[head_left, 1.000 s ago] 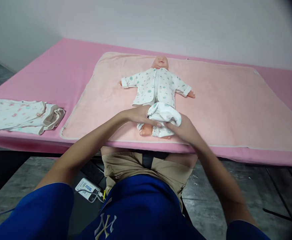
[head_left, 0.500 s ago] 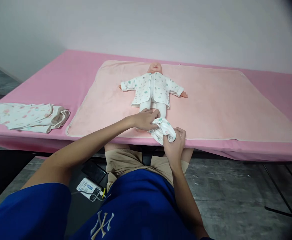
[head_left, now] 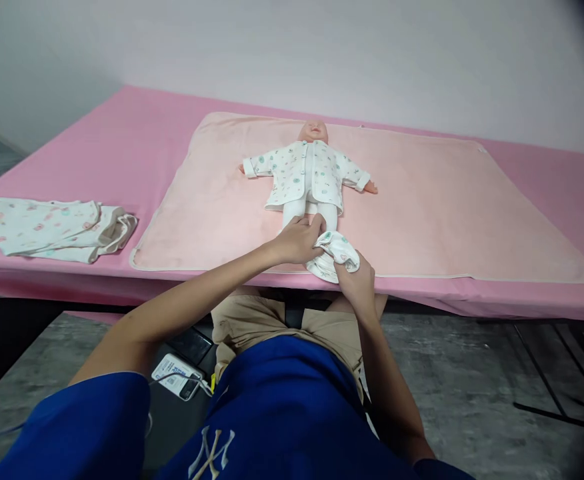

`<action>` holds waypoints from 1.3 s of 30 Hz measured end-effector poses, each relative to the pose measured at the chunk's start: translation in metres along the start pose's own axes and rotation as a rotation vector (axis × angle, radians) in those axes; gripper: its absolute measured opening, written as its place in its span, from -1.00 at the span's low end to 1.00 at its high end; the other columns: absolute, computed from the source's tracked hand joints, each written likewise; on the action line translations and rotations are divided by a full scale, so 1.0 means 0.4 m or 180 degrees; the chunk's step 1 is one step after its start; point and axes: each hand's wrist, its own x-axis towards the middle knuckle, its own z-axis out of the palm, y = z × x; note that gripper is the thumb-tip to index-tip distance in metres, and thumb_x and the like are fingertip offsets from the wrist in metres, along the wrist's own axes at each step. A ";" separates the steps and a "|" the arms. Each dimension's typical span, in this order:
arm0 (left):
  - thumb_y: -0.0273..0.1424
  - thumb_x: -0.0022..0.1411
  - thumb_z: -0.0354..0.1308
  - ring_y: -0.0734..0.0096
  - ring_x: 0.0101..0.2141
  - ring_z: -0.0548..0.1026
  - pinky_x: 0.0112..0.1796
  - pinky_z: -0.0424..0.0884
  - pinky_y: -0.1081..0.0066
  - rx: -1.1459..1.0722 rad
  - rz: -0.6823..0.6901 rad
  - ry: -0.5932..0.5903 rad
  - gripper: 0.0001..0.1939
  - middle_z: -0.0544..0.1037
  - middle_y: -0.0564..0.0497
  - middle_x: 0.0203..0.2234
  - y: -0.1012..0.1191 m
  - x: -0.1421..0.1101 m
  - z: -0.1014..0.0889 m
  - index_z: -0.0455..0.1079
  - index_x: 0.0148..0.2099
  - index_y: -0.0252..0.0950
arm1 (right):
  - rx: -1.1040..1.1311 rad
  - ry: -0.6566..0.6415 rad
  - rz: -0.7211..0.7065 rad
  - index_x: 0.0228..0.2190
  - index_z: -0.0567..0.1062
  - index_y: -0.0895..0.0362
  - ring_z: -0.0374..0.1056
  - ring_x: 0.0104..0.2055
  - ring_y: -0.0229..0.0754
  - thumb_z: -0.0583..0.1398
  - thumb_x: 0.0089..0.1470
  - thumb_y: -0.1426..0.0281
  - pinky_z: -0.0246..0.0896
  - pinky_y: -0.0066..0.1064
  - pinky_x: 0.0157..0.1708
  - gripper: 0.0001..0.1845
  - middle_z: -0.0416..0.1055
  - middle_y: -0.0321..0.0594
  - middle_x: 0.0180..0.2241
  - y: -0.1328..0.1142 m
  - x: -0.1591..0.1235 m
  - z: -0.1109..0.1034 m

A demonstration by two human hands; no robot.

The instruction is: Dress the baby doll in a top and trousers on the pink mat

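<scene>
A baby doll (head_left: 308, 175) lies on its back, arms spread, in a white printed jacket (head_left: 295, 177) and white leg coverings. Bunched at its foot on the right side is a white printed garment (head_left: 339, 250), probably small pants; its full shape is hidden by the folds. My left hand (head_left: 299, 240) reaches over the doll's lower legs and pinches the garment's upper left edge. On the other side, my right hand (head_left: 358, 277) is closed on the garment's right edge, thumb on top. The doll's feet are covered by the cloth and my left hand.
Under the doll spreads a peach blanket (head_left: 447, 207) on a pink-covered table (head_left: 137, 147). Folded floral baby clothes (head_left: 47, 230) lie at the left front. Below the table edge, a white power bank (head_left: 177, 377) with a cable lies beside a dark phone (head_left: 192, 345).
Both hands have shifted slightly right with the bunched garment, still gripping it. The camera view has tilted a little. The doll stays in place on the blanket.
</scene>
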 end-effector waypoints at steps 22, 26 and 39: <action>-0.19 0.43 0.20 0.09 -0.03 0.50 -0.02 0.39 0.18 -0.1117 0.0498 0.0604 -0.71 0.57 -0.14 -0.05 -0.117 -0.037 -0.042 0.38 0.06 -0.25 | -0.0319 -0.1985 -0.1029 -0.17 0.52 0.09 0.43 -0.13 -0.01 0.39 0.14 0.12 0.32 -0.24 -0.14 -0.64 0.52 -0.17 -0.14 -0.041 0.278 -0.108; 0.05 0.41 0.25 0.01 0.08 0.43 0.13 0.34 0.08 -0.0531 0.0715 0.0703 -0.53 0.55 -0.15 0.06 -0.135 -0.061 -0.094 0.42 0.09 -0.21 | -0.0737 -0.2617 -0.1171 0.19 0.49 -0.02 0.41 0.18 0.13 0.44 0.16 0.08 0.34 -0.08 0.16 -0.36 0.47 -0.08 0.19 -0.094 0.316 -0.195; -0.28 0.52 -0.02 -0.01 -0.13 0.52 -0.12 0.35 0.10 0.0790 -0.0546 0.1222 -0.78 0.57 -0.22 -0.19 -0.215 0.119 -0.123 0.37 -0.10 -0.29 | -0.2270 -0.0779 -0.2227 -0.33 0.34 0.07 0.30 -0.23 -0.01 0.20 0.33 0.25 0.04 -0.24 -0.28 -0.78 0.46 -0.07 -0.24 -0.218 0.475 0.073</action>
